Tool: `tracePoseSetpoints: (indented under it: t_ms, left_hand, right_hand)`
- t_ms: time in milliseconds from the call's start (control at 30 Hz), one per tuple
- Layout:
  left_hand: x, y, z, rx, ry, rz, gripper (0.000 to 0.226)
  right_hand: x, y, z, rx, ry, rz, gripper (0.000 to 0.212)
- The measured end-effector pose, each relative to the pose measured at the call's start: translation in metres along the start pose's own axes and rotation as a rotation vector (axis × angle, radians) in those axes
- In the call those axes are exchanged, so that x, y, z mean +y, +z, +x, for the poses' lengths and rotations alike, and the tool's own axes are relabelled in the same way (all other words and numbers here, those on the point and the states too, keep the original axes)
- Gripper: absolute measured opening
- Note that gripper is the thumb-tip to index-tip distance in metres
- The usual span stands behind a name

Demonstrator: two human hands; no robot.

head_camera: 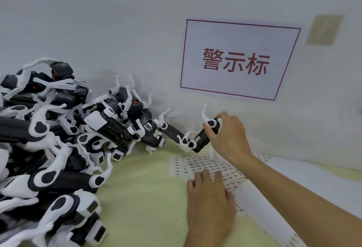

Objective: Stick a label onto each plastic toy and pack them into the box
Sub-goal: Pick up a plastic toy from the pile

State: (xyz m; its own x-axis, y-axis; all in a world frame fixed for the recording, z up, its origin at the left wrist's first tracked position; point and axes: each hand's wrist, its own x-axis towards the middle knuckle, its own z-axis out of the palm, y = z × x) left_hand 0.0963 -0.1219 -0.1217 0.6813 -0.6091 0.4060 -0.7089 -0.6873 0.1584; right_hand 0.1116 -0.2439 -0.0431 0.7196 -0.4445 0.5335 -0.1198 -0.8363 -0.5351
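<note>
A big heap of black-and-white plastic toys (pixel 58 139) fills the left of the table and reaches to the back wall. My right hand (pixel 229 133) is shut on one black toy (pixel 201 139) with white curved parts, at the right end of the heap near the wall. Sheets of small printed labels (pixel 195 164) lie on the table below that toy. My left hand (pixel 211 197) rests flat on the label sheets, fingers spread, holding nothing. No box is in view.
A pale yellow-green table top (pixel 147 197) runs under everything. A white wall stands close behind, with a red-framed sign (pixel 237 60) and a beige patch (pixel 323 31). A long white backing strip (pixel 264 211) lies to the right under my right forearm.
</note>
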Motion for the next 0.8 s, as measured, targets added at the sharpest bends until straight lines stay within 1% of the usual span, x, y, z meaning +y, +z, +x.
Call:
tracePoseSetpoints:
  t_ms: [33,67,100,133,167,233,267,333,433,533,567,633,700,733,800]
  left_hand:
    - [0.022,0.016,-0.019,0.000,-0.138,-0.075,0.048]
    - [0.027,0.010,-0.025,-0.022,-0.185,-0.087,0.048]
    - [0.033,0.007,-0.025,-0.011,-0.170,-0.145,0.048]
    - [0.043,0.000,-0.027,0.009,-0.198,-0.222,0.051]
    - [0.047,-0.001,-0.025,0.021,-0.256,-0.295,0.057]
    - [0.040,-0.005,-0.021,0.072,-0.378,-0.455,0.076]
    - [0.037,-0.007,-0.019,0.112,-0.399,-0.510,0.085]
    - [0.044,-0.011,-0.021,0.185,-0.338,-0.562,0.093]
    - [0.053,-0.013,-0.019,0.244,-0.177,-0.522,0.086]
    - [0.063,-0.016,-0.021,0.225,-0.071,-0.542,0.081]
    - [0.065,-0.016,-0.021,0.203,-0.062,-0.581,0.076]
    - [0.068,-0.016,-0.021,0.168,-0.073,-0.670,0.053]
    - [0.071,-0.018,-0.020,0.167,-0.097,-0.784,0.040]
    - [0.072,-0.019,-0.020,0.165,-0.106,-0.858,0.038]
    - [0.074,-0.024,-0.020,0.125,-0.158,-1.039,0.028]
  right_hand:
    - [0.005,-0.012,0.000,0.031,0.021,0.009,0.032]
    - [0.011,-0.023,-0.001,0.062,0.054,0.035,0.034]
    - [0.017,-0.035,-0.002,0.095,0.093,0.071,0.036]
    - [0.023,-0.047,-0.003,0.125,0.134,0.104,0.037]
    - [0.029,-0.059,-0.006,0.151,0.172,0.124,0.038]
    - [0.043,-0.081,-0.013,0.182,0.222,0.110,0.038]
    - [0.049,-0.090,-0.017,0.179,0.236,0.091,0.038]
    - [0.059,-0.104,-0.026,0.142,0.242,0.057,0.041]
    - [0.060,-0.117,-0.041,0.094,0.171,-0.012,0.044]
    - [0.046,-0.123,-0.052,-0.004,0.055,-0.095,0.046]
    - [0.040,-0.123,-0.055,-0.045,0.029,-0.108,0.045]
    - [0.029,-0.119,-0.061,-0.114,-0.008,-0.158,0.043]
    - [0.022,-0.115,-0.066,-0.138,-0.021,-0.212,0.044]
    - [0.021,-0.115,-0.067,-0.138,-0.012,-0.195,0.048]
    - [0.021,-0.119,-0.071,-0.154,0.034,-0.064,0.058]
